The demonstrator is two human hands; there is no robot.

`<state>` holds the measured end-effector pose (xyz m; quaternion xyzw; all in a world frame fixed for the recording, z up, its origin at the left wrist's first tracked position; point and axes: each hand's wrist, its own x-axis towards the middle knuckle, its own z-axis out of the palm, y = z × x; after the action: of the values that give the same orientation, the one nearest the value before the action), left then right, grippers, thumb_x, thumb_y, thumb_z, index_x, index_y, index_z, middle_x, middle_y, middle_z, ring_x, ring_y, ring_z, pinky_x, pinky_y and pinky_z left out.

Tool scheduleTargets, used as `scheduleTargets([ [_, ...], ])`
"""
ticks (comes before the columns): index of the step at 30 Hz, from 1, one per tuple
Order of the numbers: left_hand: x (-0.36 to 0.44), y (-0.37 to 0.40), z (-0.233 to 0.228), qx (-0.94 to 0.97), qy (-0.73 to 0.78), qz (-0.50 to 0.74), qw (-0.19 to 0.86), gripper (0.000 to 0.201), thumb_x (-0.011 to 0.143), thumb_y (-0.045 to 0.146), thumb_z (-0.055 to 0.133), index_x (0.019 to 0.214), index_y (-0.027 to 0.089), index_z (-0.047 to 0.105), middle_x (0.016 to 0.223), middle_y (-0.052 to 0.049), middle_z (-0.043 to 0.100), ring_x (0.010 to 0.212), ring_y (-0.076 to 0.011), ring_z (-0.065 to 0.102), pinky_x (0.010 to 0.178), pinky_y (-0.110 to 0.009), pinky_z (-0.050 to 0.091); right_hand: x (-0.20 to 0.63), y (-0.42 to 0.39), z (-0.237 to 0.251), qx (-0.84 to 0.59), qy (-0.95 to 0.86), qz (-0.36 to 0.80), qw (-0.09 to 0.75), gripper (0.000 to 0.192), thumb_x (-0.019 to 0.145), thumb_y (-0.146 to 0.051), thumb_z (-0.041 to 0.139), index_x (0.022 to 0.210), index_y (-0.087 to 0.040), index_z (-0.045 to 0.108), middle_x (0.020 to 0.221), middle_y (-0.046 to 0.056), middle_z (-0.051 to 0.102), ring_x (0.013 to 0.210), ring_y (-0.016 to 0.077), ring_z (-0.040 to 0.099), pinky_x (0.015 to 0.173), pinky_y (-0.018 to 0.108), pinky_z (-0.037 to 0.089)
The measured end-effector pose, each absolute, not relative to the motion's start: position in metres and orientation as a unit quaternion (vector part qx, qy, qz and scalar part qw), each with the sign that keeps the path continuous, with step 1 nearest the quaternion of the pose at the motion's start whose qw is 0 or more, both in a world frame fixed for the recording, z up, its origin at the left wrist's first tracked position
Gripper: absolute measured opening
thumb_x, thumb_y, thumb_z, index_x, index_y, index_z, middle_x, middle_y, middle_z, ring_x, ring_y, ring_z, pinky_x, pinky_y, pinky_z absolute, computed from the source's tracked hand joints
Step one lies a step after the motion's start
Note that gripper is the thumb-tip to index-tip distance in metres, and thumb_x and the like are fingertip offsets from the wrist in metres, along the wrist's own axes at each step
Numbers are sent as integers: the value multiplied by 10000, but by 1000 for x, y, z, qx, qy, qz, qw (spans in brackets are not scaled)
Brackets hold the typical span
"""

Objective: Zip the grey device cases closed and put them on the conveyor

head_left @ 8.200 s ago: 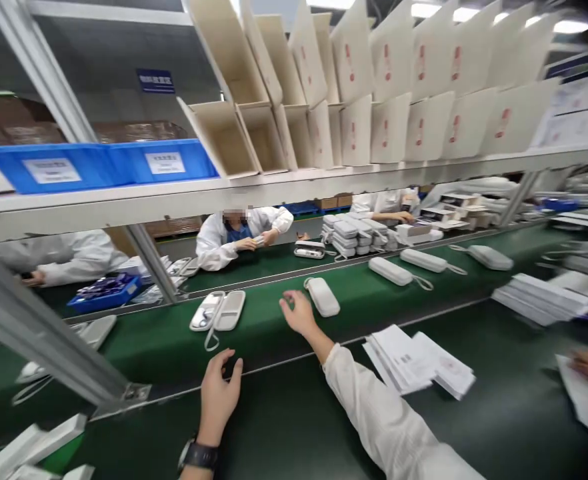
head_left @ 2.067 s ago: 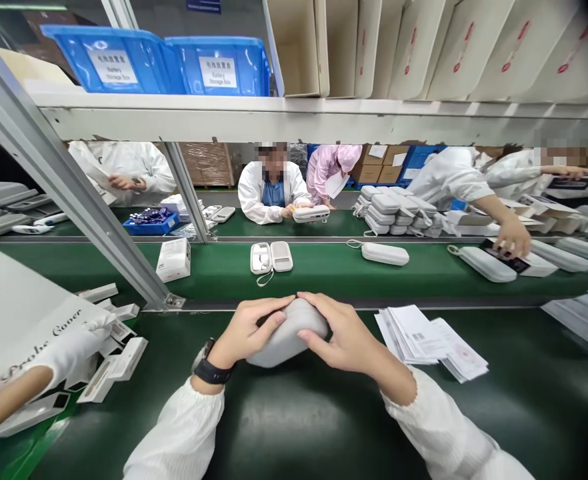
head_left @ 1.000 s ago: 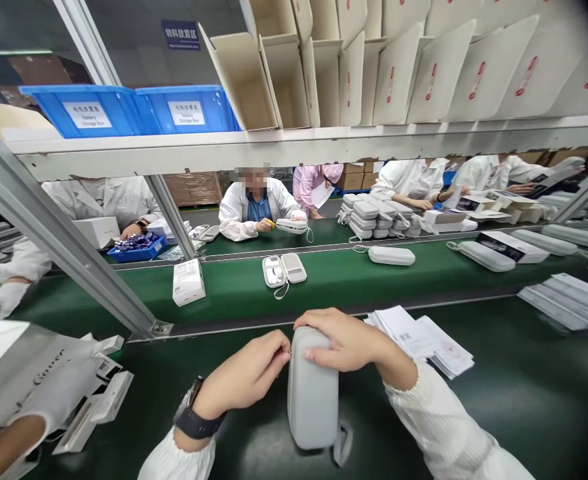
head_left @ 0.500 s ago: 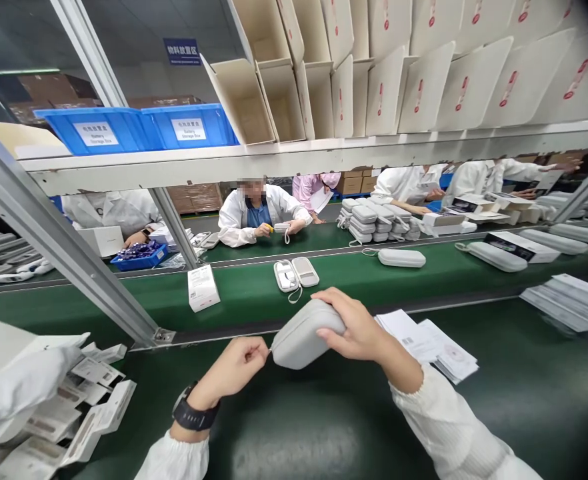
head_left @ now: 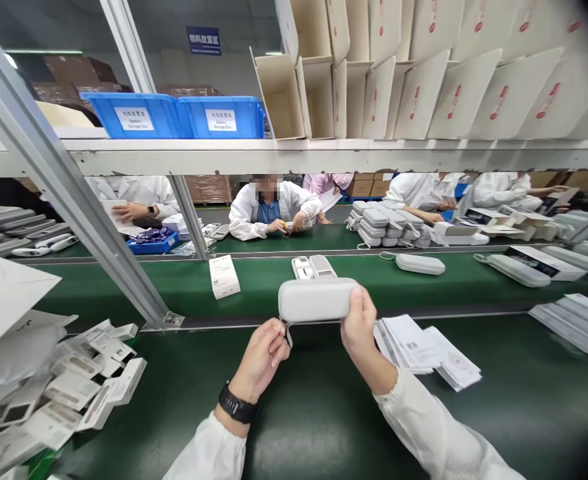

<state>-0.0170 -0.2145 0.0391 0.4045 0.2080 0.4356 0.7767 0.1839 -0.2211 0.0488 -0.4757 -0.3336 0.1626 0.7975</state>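
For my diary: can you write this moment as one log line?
right hand: holds grey case | left hand: pinches its zip end | case: raised, level | papers: beside, on table

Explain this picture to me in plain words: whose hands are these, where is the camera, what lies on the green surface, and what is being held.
The camera sits on a worker's head, looking forward and down at their own two bare hands. The right hand grips one end of a closed grey zip case, held up level. The left hand, with a black watch at the wrist, pinches at the case's other end. On the green table lie paper leaflets. Beyond them, a green belt carries a white box and an open case.
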Motion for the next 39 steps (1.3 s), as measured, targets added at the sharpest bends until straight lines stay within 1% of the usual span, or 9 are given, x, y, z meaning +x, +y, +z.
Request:
scheduleTargets([
  [5,-8,-205,19,457,285,435,722,294,892,400,621,747,177,497,545,85,362,443,-56,352,479,-220,214,235,-173,43,-410,-84,339,842,338,967,-498,503,1099,-191,556,1131,78,670,991,210,674,811,418,626],
  [8,-12,-200,4,503,337,425,673,337,913,500,594,824,179,537,579,75,410,479,-68,381,479,-208,243,280,-158,48,-431,13,344,834,238,990,-410,455,1107,-218,533,1133,62,647,937,172,676,773,375,639],
  [14,-13,-191,-14,610,390,407,557,393,882,575,608,867,182,606,669,22,530,577,-121,498,528,-238,398,322,-168,46,-459,36,366,809,158,973,-301,441,1062,-215,540,1005,40,660,827,157,666,690,318,637],
  [17,-2,-190,0,660,375,420,498,386,931,548,550,1013,186,660,953,-74,680,814,-193,648,678,-295,526,311,-191,45,-475,9,394,786,147,954,-306,495,1042,-212,567,940,35,680,812,175,674,635,311,634],
  [20,11,-187,31,710,330,459,419,360,969,461,536,1185,194,643,1215,-120,652,1074,-233,649,872,-350,560,283,-221,43,-488,-33,436,755,187,934,-336,563,1043,-189,601,894,50,695,758,200,679,538,317,619],
  [24,18,-182,64,797,257,455,303,414,969,345,573,1364,222,579,1393,-122,587,1251,-253,583,991,-389,551,245,-255,35,-512,-99,491,698,261,939,-366,584,1066,-140,619,858,79,705,694,213,679,457,323,598],
  [27,16,-181,67,829,218,450,251,321,974,279,576,1279,224,660,1322,-96,659,1238,-244,611,1078,-410,512,230,-266,29,-522,-94,491,691,263,947,-362,585,1078,-136,618,873,78,714,722,217,693,472,336,614],
  [33,12,-181,57,839,215,473,161,286,1007,210,497,1249,213,650,1263,-87,689,1163,-217,655,1038,-380,544,221,-269,25,-507,-68,491,705,227,952,-360,593,1081,-174,607,920,64,730,789,223,718,548,364,651],
  [39,12,-188,67,897,296,329,9,213,1023,191,421,959,181,624,915,-69,651,846,-194,626,779,-339,509,217,-272,18,-503,-68,466,724,245,942,-368,593,1105,-185,607,1016,75,713,865,237,719,615,416,671],
])
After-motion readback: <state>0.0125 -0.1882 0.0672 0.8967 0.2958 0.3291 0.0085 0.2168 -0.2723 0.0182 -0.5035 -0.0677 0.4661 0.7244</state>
